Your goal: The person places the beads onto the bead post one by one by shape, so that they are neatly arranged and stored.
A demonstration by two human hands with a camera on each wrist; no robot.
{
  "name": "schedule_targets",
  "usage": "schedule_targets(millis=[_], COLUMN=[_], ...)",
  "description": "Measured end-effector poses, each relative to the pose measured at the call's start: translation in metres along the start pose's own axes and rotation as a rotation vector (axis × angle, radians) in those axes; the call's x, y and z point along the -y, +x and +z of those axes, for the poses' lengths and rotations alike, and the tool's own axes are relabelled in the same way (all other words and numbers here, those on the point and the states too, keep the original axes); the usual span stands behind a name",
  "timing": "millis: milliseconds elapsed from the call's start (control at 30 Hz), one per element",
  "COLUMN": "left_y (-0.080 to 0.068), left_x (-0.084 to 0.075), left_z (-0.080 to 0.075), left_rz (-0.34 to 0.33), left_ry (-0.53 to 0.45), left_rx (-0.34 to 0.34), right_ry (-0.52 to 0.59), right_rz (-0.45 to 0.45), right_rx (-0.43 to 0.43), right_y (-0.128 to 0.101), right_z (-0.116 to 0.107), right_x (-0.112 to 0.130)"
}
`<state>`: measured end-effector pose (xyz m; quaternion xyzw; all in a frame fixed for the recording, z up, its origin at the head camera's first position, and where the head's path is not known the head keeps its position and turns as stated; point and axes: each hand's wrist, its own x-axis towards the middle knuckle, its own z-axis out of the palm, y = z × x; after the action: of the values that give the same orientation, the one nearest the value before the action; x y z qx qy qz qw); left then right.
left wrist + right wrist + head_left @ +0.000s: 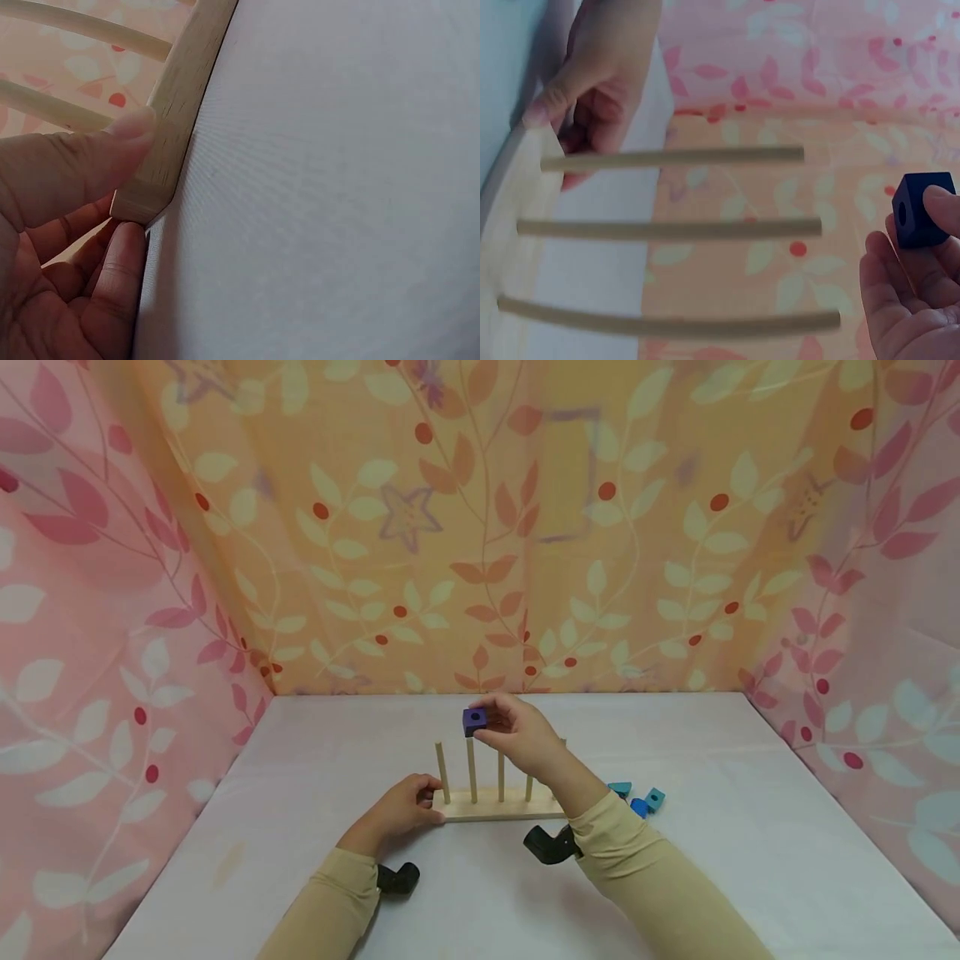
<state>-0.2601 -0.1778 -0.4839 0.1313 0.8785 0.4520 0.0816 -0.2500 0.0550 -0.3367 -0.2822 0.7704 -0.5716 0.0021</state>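
Observation:
A pale wooden base with several upright pegs stands mid-table. My left hand grips its left end; the left wrist view shows the thumb pressed on the base and the fingers curled below it. My right hand pinches a dark blue cube with a round hole, just above the top of the second peg from the left. In the right wrist view the cube sits between my fingertips, beyond the tip of the middle peg, apart from it.
Three small blue pieces lie on the white table to the right of the base, behind my right forearm. Patterned fabric walls close in the back and both sides. Black wrist mounts hang under my sleeves.

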Motion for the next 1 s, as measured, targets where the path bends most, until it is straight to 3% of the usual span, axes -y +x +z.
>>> schedule_targets(millis=[333, 567, 1000], left_y=[0.004, 0.003, 0.004], left_x=[0.002, 0.000, 0.002], left_z=[-0.001, -0.003, -0.004], left_rz=[0.009, 0.001, -0.006], left_ry=[0.043, 0.058, 0.033], left_rx=[0.034, 0.026, 0.031], right_ry=[0.079, 0.046, 0.007], right_rz=[-0.017, 0.037, 0.042], right_rx=[-0.062, -0.125, -0.093], right_y=[0.006, 0.010, 0.013], right_z=[0.035, 0.047, 0.057], right_x=[-0.008, -0.015, -0.023])
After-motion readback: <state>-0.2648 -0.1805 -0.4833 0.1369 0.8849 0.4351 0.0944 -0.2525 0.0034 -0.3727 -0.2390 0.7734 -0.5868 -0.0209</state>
